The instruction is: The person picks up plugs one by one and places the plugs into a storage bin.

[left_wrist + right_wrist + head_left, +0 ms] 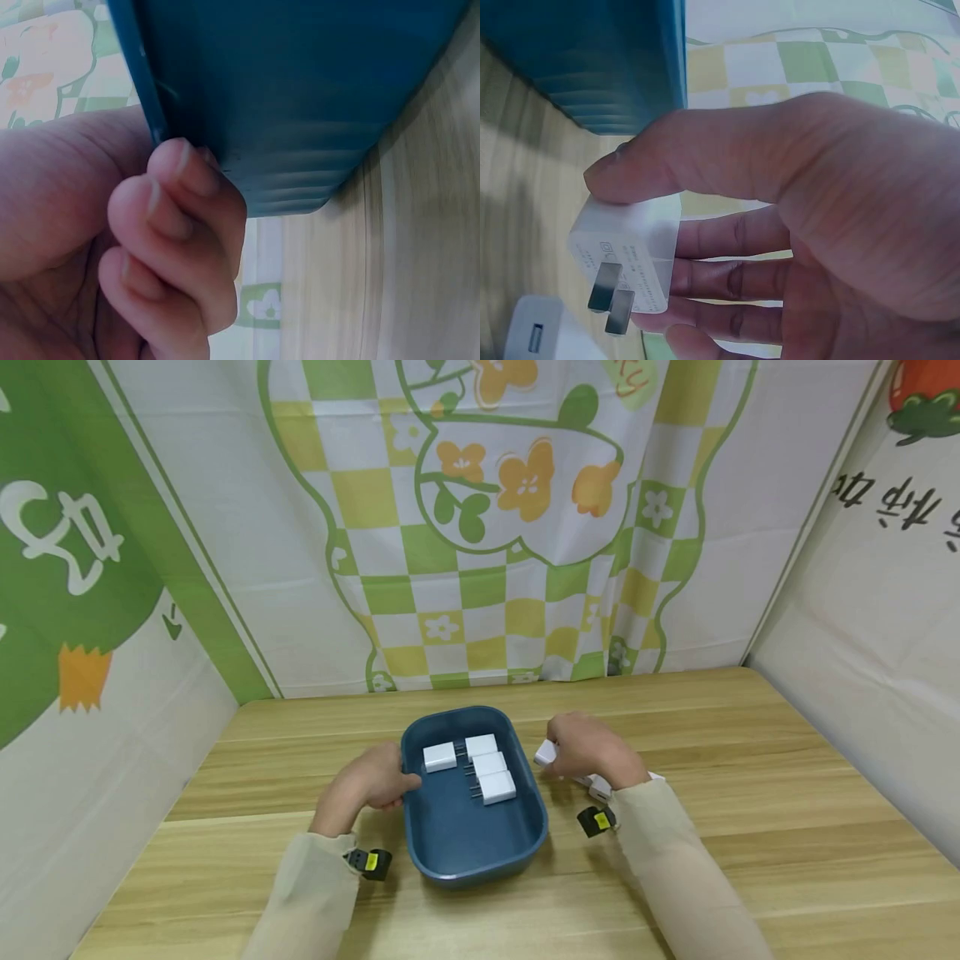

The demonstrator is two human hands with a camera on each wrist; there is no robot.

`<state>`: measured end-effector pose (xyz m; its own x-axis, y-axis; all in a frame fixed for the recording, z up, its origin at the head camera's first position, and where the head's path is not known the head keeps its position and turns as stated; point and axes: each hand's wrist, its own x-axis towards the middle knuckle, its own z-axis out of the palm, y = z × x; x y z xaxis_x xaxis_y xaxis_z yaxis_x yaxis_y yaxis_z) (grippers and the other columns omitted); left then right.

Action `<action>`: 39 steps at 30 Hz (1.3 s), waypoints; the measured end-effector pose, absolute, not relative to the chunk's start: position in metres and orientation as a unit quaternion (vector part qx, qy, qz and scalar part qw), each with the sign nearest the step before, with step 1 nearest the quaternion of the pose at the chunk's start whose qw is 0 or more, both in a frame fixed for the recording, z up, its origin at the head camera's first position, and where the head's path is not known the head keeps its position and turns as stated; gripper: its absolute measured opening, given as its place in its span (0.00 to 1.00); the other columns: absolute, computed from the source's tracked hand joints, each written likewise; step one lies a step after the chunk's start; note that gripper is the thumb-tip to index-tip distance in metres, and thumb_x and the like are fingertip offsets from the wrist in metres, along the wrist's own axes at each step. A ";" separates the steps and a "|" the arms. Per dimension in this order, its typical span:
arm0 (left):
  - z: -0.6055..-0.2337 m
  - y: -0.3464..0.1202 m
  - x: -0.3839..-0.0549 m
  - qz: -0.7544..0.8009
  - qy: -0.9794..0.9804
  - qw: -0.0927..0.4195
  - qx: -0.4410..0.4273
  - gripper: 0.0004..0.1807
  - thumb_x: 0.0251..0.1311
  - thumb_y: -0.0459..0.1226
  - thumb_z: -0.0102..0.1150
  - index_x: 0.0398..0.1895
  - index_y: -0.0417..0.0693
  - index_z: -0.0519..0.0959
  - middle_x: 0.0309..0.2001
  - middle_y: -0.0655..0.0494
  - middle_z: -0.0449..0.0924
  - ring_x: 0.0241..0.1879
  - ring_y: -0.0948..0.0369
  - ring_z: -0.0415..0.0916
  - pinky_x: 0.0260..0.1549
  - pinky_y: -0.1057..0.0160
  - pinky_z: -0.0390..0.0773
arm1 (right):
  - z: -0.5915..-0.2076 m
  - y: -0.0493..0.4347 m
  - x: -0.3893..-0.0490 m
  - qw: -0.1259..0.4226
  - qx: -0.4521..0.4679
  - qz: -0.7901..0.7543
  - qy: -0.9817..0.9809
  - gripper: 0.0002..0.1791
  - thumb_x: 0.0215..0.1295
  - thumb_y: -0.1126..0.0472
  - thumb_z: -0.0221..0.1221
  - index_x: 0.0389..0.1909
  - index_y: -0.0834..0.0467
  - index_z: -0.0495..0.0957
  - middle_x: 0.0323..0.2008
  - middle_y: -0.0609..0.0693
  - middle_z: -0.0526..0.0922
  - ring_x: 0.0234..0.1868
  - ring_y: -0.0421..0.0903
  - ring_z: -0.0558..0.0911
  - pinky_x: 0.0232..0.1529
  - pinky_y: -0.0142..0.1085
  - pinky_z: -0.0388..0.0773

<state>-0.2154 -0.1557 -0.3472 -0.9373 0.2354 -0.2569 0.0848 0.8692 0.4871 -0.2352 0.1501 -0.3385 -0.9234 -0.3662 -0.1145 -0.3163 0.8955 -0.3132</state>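
Observation:
A dark blue plastic bin (448, 828) stands on the table, with several white plug chargers inside. One charger (439, 757) lies at the bin's left; the others (491, 765) form a row on its right, metal prongs pointing left. My left hand (377, 777) grips the bin's left rim, thumb inside and fingers curled against the outer wall. Just right of the bin, my right hand (588, 748) pinches a white charger (630, 244) between thumb and fingers, its two flat prongs visible in the right wrist view. Another charger (544, 330) with a USB slot lies on the table below it.
More white chargers (600, 788) lie on the wooden table (765, 777) beneath my right wrist, partly hidden by it. Behind the table hangs a checked green, yellow and white curtain (487, 593). Printed cloth walls (862, 635) border both sides.

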 end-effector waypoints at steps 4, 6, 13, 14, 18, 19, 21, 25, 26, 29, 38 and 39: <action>-0.348 -0.151 -0.215 0.241 0.954 0.150 0.099 0.19 0.64 0.35 0.58 0.14 0.40 0.78 0.10 0.58 0.72 0.12 0.64 0.67 0.16 0.69 0.65 | -0.335 0.154 -0.236 0.073 -0.175 -0.147 0.971 0.09 0.54 0.62 0.71 0.34 0.59 0.83 0.30 0.48 0.81 0.28 0.45 0.77 0.30 0.38 0.75; -0.348 -0.148 -0.214 0.244 0.953 0.150 0.099 0.19 0.65 0.35 0.59 0.14 0.42 0.77 0.11 0.58 0.73 0.12 0.64 0.68 0.16 0.68 0.66 | -0.332 0.156 -0.235 0.068 -0.169 -0.150 0.972 0.12 0.54 0.62 0.71 0.38 0.60 0.83 0.32 0.49 0.82 0.29 0.45 0.78 0.32 0.38 0.76; -0.352 -0.133 -0.211 0.255 0.950 0.141 0.109 0.20 0.66 0.35 0.59 0.12 0.44 0.76 0.10 0.58 0.73 0.11 0.64 0.68 0.15 0.69 0.64 | -0.324 0.161 -0.230 0.042 -0.162 -0.142 0.976 0.12 0.52 0.63 0.68 0.38 0.60 0.81 0.32 0.49 0.81 0.30 0.47 0.77 0.30 0.39 0.73; -0.353 -0.132 -0.211 0.258 0.949 0.141 0.110 0.21 0.66 0.35 0.59 0.12 0.44 0.76 0.10 0.58 0.73 0.11 0.64 0.67 0.14 0.69 0.64 | -0.323 0.162 -0.229 0.037 -0.159 -0.141 0.977 0.12 0.51 0.63 0.68 0.38 0.60 0.81 0.32 0.49 0.81 0.30 0.47 0.76 0.30 0.39 0.73; -0.356 -0.127 -0.211 0.259 0.950 0.138 0.108 0.22 0.66 0.36 0.59 0.11 0.44 0.75 0.09 0.58 0.72 0.10 0.64 0.66 0.14 0.69 0.62 | -0.319 0.163 -0.226 0.013 -0.157 -0.134 0.978 0.12 0.50 0.63 0.68 0.37 0.59 0.81 0.33 0.50 0.81 0.31 0.48 0.77 0.30 0.41 0.73; -0.356 -0.127 -0.211 0.257 0.950 0.139 0.107 0.22 0.66 0.37 0.59 0.11 0.44 0.75 0.09 0.58 0.72 0.10 0.64 0.66 0.14 0.68 0.61 | -0.318 0.164 -0.226 0.006 -0.157 -0.130 0.979 0.12 0.50 0.63 0.68 0.37 0.59 0.81 0.33 0.50 0.81 0.31 0.48 0.77 0.30 0.41 0.74; -0.357 -0.125 -0.210 0.254 0.952 0.136 0.106 0.23 0.66 0.37 0.59 0.10 0.44 0.75 0.09 0.58 0.73 0.10 0.64 0.66 0.13 0.68 0.61 | -0.317 0.164 -0.225 -0.004 -0.157 -0.126 0.980 0.12 0.50 0.63 0.69 0.38 0.59 0.82 0.33 0.50 0.82 0.31 0.48 0.78 0.31 0.41 0.75; -0.357 -0.124 -0.209 0.252 0.953 0.132 0.107 0.22 0.66 0.37 0.59 0.11 0.44 0.76 0.09 0.58 0.74 0.10 0.64 0.68 0.13 0.69 0.62 | -0.315 0.163 -0.222 -0.018 -0.155 -0.122 0.980 0.15 0.51 0.62 0.69 0.41 0.60 0.83 0.35 0.51 0.83 0.31 0.48 0.78 0.32 0.42 0.76; -0.358 -0.123 -0.210 0.254 0.952 0.131 0.106 0.22 0.66 0.37 0.60 0.11 0.44 0.76 0.09 0.58 0.74 0.10 0.64 0.68 0.13 0.69 0.62 | -0.315 0.163 -0.222 -0.020 -0.155 -0.122 0.980 0.15 0.51 0.61 0.70 0.42 0.60 0.83 0.35 0.51 0.83 0.32 0.47 0.78 0.33 0.42 0.76; -0.357 -0.123 -0.210 0.252 0.953 0.129 0.106 0.22 0.66 0.37 0.59 0.11 0.44 0.76 0.10 0.57 0.74 0.11 0.63 0.70 0.13 0.68 0.62 | -0.313 0.161 -0.220 -0.031 -0.161 -0.124 0.979 0.17 0.51 0.61 0.70 0.44 0.60 0.83 0.36 0.50 0.83 0.32 0.47 0.78 0.33 0.42 0.76; -0.356 -0.125 -0.211 0.245 0.956 0.132 0.095 0.22 0.66 0.38 0.60 0.12 0.44 0.77 0.09 0.58 0.73 0.10 0.64 0.67 0.13 0.68 0.61 | -0.306 0.146 -0.212 -0.059 -0.208 -0.117 0.969 0.22 0.54 0.56 0.71 0.51 0.57 0.82 0.43 0.50 0.84 0.38 0.48 0.79 0.38 0.44 0.76; -0.356 -0.126 -0.211 0.245 0.956 0.132 0.094 0.22 0.66 0.38 0.59 0.12 0.44 0.77 0.09 0.58 0.73 0.10 0.64 0.67 0.13 0.68 0.61 | -0.307 0.144 -0.212 -0.062 -0.217 -0.118 0.967 0.22 0.54 0.56 0.71 0.51 0.57 0.82 0.44 0.50 0.84 0.39 0.48 0.80 0.39 0.44 0.76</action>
